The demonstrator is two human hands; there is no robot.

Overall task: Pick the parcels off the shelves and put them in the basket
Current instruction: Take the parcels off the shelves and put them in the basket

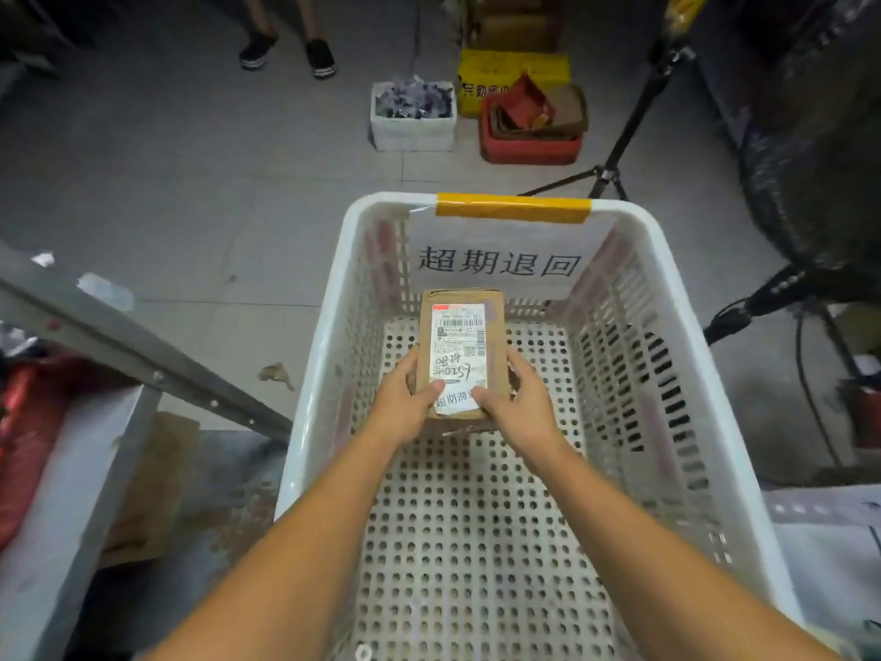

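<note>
left hand (pixel 404 405), right hand (pixel 517 402) gripping parcel (pixel 460 326), basket (pixel 619 326) walls well apart

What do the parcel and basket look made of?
Parcel: brown cardboard, matte, creased at the edges, with a white paper label. Basket: white moulded plastic by its look, faintly glossy, perforated floor and slotted walls; yellow tape wraps its far rim.

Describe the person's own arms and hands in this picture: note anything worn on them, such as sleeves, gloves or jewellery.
Both forearms are bare, with no sleeve in view. The left hand and right hand wear no gloves, and no watch, bracelet or ring shows on either.
</note>
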